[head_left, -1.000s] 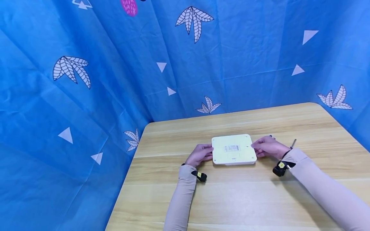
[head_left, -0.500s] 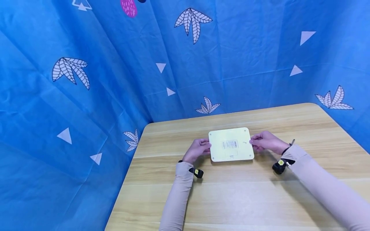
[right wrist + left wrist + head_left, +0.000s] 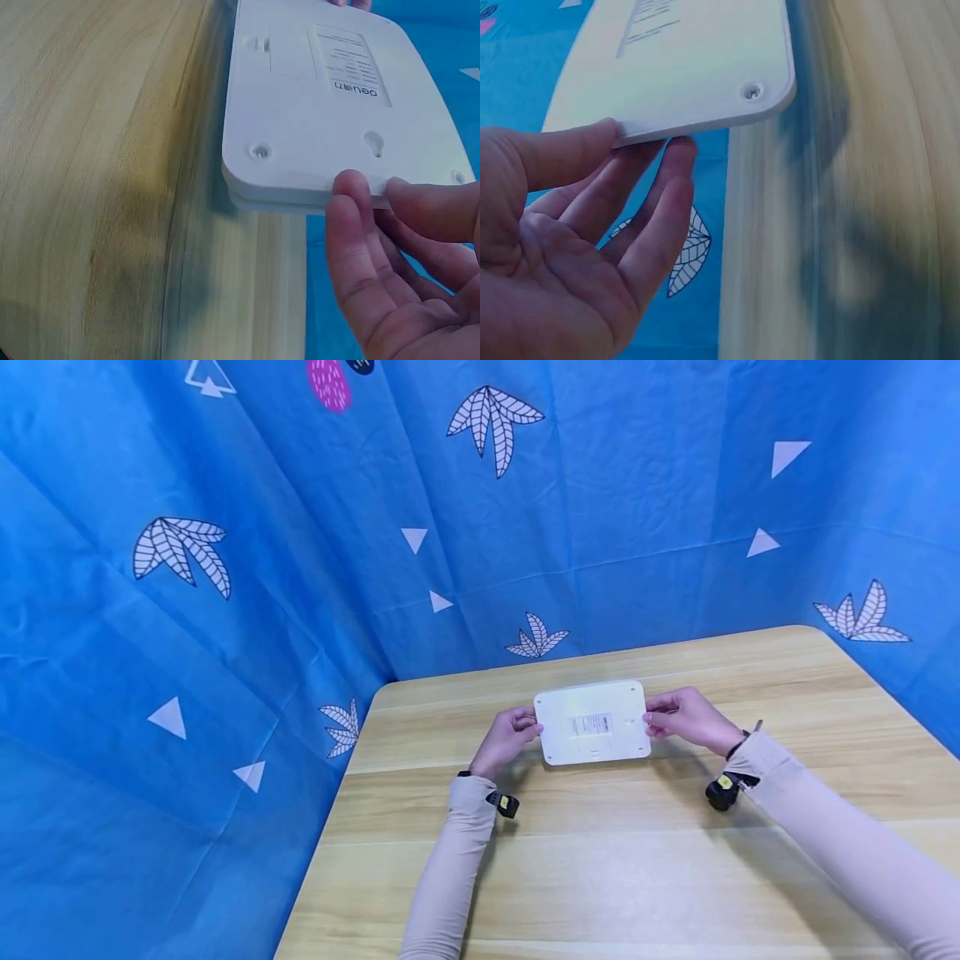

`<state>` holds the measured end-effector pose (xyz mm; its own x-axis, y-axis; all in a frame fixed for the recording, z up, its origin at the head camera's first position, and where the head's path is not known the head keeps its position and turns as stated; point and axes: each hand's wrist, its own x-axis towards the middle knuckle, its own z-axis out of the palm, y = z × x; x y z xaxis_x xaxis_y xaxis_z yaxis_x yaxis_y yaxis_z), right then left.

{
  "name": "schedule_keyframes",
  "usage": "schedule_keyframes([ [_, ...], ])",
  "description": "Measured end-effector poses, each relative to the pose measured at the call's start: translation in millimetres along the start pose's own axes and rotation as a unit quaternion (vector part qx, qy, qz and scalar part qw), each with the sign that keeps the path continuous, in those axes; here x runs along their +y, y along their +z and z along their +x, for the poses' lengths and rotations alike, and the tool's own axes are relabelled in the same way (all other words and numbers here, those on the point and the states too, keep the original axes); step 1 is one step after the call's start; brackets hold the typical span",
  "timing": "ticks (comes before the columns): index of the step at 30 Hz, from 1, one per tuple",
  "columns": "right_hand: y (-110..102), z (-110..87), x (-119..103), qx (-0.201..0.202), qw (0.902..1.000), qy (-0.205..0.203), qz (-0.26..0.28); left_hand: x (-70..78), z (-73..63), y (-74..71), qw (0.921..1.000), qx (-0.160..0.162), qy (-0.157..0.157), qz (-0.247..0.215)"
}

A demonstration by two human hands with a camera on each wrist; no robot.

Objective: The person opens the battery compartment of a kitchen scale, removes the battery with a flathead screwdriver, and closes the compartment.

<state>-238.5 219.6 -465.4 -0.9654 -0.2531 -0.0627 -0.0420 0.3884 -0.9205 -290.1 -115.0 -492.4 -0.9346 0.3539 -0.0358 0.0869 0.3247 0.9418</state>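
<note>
Between my two hands is a white, flat, rounded rectangular device [image 3: 562,739], raised off the table with its back towards me. That back has corner screws, a printed label [image 3: 352,67] marked "deli", a small cover [image 3: 292,52] and a keyhole-shaped slot [image 3: 373,142]. My left hand [image 3: 501,739] pinches its left end, thumb on the back and fingers behind. At the opposite end my right hand [image 3: 693,718] grips the edge between thumb and fingers. The device's front is hidden, so its kind cannot be told.
A light wooden table [image 3: 600,868] lies below the hands, carrying their shadows. Blue patterned cloth [image 3: 637,527] hangs behind the table and along its left side. Each wrist wears a black strap with a small camera [image 3: 722,792].
Both hands have lifted the device and carried it slightly away and to the left. Its back has tilted more upright towards the head camera.
</note>
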Motion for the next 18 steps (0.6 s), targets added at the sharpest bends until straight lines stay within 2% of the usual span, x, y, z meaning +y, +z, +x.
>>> schedule_keyframes([
  [2, 0.3, -0.4, -0.1, 0.005, 0.9999, -0.006, 0.013, 1.2, 0.2, -0.7, 0.9996, 0.006, 0.016, 0.020],
  [5, 0.5, 0.1, 1.7, 0.006, 0.9993, -0.015, 0.033, 2.2, 0.2, -1.7, 0.9991, 0.008, 0.032, 0.027],
  [9, 0.9, 0.8, 6.1, 0.009, 0.9987, -0.018, 0.047, 3.0, -0.2, -2.7, 0.9988, 0.000, 0.048, 0.009],
  [15, 1.8, 0.0, 8.0, 0.026, 0.9989, -0.021, 0.032, 2.7, -1.2, -3.1, 0.9977, -0.003, 0.061, -0.030],
  [18, 1.8, -0.9, 8.2, 0.034, 0.9989, -0.019, 0.027, 2.0, -1.6, -3.5, 0.9975, 0.002, 0.066, -0.026],
])
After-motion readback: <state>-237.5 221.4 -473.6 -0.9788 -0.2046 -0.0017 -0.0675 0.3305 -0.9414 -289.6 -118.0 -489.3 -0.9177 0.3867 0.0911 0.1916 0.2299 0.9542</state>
